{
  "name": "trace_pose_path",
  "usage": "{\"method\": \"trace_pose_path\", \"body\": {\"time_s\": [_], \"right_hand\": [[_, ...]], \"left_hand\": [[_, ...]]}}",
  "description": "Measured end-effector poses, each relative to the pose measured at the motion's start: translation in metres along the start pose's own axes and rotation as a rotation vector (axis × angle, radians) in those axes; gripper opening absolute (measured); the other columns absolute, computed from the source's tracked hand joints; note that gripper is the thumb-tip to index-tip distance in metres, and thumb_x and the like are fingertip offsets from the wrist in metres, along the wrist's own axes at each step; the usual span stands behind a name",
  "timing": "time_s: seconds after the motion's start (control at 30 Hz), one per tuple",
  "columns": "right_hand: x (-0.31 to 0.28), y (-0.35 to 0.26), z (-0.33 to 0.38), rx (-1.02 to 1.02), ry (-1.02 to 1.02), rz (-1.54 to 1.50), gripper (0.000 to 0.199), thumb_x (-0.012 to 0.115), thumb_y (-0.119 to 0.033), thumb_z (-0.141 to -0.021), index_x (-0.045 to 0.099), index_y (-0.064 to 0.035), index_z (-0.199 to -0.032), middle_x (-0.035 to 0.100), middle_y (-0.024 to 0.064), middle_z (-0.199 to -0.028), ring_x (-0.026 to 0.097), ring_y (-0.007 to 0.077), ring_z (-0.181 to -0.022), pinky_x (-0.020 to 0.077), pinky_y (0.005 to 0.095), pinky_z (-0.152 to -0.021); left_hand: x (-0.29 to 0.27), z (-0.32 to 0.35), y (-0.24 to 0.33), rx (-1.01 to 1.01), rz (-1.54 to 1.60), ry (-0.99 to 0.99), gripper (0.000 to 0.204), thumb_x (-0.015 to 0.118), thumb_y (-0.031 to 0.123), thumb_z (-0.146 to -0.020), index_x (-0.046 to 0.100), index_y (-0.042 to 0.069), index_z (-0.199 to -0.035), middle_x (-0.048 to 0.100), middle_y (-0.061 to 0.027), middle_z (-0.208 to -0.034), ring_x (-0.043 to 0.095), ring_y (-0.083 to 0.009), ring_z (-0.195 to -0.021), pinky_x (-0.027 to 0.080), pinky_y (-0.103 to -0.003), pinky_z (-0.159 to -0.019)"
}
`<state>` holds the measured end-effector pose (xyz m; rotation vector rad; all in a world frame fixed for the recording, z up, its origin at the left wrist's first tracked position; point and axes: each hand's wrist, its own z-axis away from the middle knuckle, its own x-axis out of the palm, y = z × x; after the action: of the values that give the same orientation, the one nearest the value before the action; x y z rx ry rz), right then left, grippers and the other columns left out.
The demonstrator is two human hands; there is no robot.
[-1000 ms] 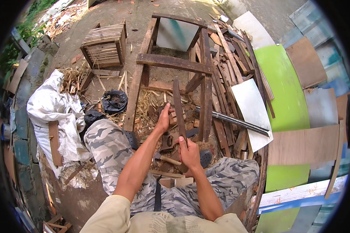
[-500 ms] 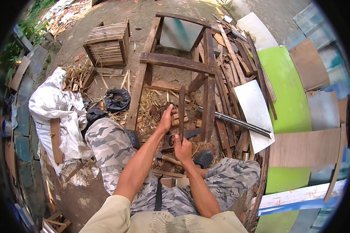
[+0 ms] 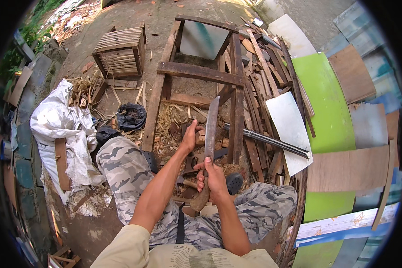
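Observation:
My right hand (image 3: pixel 215 181) grips the wooden handle of a machete (image 3: pixel 211 127), its broad worn blade pointing up and away from me. The handle's curved butt sticks out below my fist. Left of the blade, my left hand (image 3: pixel 190 137) is raised with its fingers stretched out and apart. Small wood blocks (image 3: pixel 200 138) lie just beyond it, partly hidden by the hand and blade. Between my feet, a tool with a light wooden handle (image 3: pixel 190 183) rests among wood scraps and shavings.
A dark wooden frame (image 3: pixel 201 73) stands ahead. A slatted wooden crate (image 3: pixel 119 51) sits at far left, near a black plastic bag (image 3: pixel 131 117) and white sacks (image 3: pixel 60 120). Planks (image 3: pixel 257 134), a metal bar (image 3: pixel 272 142) and a green sheet (image 3: pixel 328 116) lie right.
The machete has turned so the flat of its blade shows, and its handle butt has come into view. My left hand stays nearly in place.

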<state>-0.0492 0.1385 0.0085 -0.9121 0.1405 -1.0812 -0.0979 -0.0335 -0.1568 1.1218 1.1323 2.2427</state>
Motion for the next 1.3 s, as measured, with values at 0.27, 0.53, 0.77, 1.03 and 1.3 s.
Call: {"method": "trace_pose_path", "body": {"time_s": [0.27,0.53,0.77,1.03,1.3], "right_hand": [[-0.020,-0.014,-0.020,-0.713,0.440,0.683,0.042,0.070,-0.035,-0.096,0.069,0.0021,-0.115,0.066,0.0060,-0.079,0.058,0.0096,-0.064,0.0476,0.0281,-0.059],[-0.047,-0.014,-0.066,-0.629,0.301,0.478,0.049,0.074,-0.038,-0.093,0.063,-0.0009,-0.123,0.056,-0.0009,-0.062,0.048,0.0066,-0.043,0.0382,0.0260,-0.041],[-0.045,-0.017,-0.067,-0.597,0.320,0.279,0.041,0.074,-0.036,-0.093,0.059,-0.0031,-0.113,0.060,0.0014,-0.077,0.050,0.0081,-0.045,0.0391,0.0260,-0.038],[-0.024,-0.021,-0.049,-0.506,0.318,0.277,0.041,0.072,-0.038,-0.093,0.059,-0.0034,-0.112,0.060,0.0023,-0.076,0.053,0.0106,-0.048,0.0416,0.0269,-0.042],[-0.031,-0.016,-0.062,-0.701,0.424,0.492,0.052,0.069,-0.049,-0.092,0.065,-0.0009,-0.110,0.071,0.0195,-0.094,0.069,0.0370,-0.093,0.0514,0.0438,-0.082]], "left_hand": [[0.002,0.008,0.011,-0.064,-0.021,-0.085,0.062,0.045,0.058,-0.102,0.068,0.001,-0.096,0.069,-0.0070,-0.086,0.065,-0.0165,-0.074,0.052,-0.032,-0.072],[0.027,0.042,0.036,0.269,-0.561,0.066,0.055,0.047,0.044,-0.106,0.072,-0.004,-0.097,0.068,-0.0100,-0.079,0.059,-0.0151,-0.073,0.049,-0.036,-0.071],[0.057,0.104,0.061,0.753,-0.726,0.049,0.021,0.072,0.014,-0.092,0.065,0.000,-0.105,0.068,-0.0119,-0.097,0.070,-0.0208,-0.086,0.057,-0.032,-0.076],[0.046,0.114,0.058,0.790,-0.882,0.143,0.023,0.071,0.011,-0.092,0.064,-0.002,-0.110,0.069,-0.0134,-0.101,0.072,-0.0209,-0.091,0.059,-0.033,-0.078],[0.037,0.106,0.062,0.862,-1.102,0.101,0.031,0.075,0.017,-0.088,0.061,-0.001,-0.110,0.069,-0.0187,-0.100,0.071,-0.0327,-0.085,0.058,-0.039,-0.073]]}}
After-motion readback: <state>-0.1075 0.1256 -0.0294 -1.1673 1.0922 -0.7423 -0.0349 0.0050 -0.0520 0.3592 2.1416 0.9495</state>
